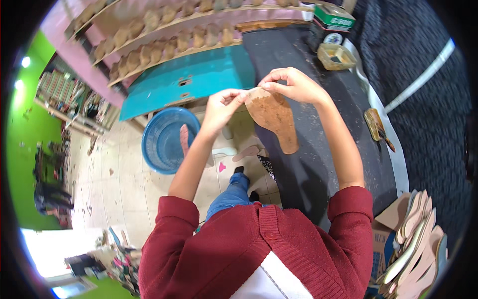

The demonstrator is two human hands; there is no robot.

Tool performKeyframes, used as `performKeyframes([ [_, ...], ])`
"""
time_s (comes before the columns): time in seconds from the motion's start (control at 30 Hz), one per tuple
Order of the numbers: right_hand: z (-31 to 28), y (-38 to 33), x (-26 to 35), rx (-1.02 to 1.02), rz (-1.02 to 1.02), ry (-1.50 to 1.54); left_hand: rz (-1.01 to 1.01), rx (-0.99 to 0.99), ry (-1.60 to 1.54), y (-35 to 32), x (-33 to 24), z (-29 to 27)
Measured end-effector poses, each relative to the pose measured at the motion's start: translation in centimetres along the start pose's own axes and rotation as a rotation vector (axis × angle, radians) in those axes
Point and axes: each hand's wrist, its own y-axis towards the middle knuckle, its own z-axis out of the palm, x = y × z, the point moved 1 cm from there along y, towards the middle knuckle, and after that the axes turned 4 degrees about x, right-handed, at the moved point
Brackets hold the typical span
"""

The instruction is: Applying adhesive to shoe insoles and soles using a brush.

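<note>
A tan insole (273,118) with a darker, rough-looking brown patch hangs between my two hands, its broad end up and its narrower end toward me. With thumb and fingers my left hand (224,107) pinches the upper left edge. My right hand (295,85) grips the top edge close beside it, thumb on the near face. Beneath the insole runs a dark-covered table (318,134), and the insole's lower part shows against it.
A blue plastic basin (162,142) stands on the tiled floor at left, near a teal cabinet (199,74). Shoe lasts (149,55) line the shelves behind. On the table's right are a glue container (336,57) and a brush (383,134). Stacked insoles (416,244) lie at lower right.
</note>
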Motion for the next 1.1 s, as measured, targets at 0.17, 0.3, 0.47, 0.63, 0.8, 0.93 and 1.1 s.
performKeyframes([
  [0.17,6.4,5.5,0.2,-0.082,-0.13,0.237,-0.064,-0.14,0.131,-3.6,-2.5,-6.4],
  [0.3,12.4,9.1,0.2,0.045,0.005,0.52,-0.143,-0.23,0.235,-6.7,-1.8,-11.2],
  [0.47,20.1,14.0,-1.3,0.076,0.012,0.618,-0.252,-0.314,0.319,-9.1,2.3,-18.4],
  [0.63,26.2,19.2,-2.7,0.067,0.127,0.654,-0.392,-0.331,0.34,-9.7,4.6,-24.8],
  [0.8,31.6,24.3,-5.3,0.01,0.189,0.76,-0.379,-0.259,0.221,-8.9,11.1,-33.5],
  [0.93,35.8,26.8,-9.0,-0.146,0.362,0.809,-0.552,-0.231,0.144,-6.9,16.0,-39.8],
  [1.1,43.0,25.6,-16.0,-0.35,0.492,0.852,-0.672,-0.212,0.143,-4.6,25.1,-45.5],
])
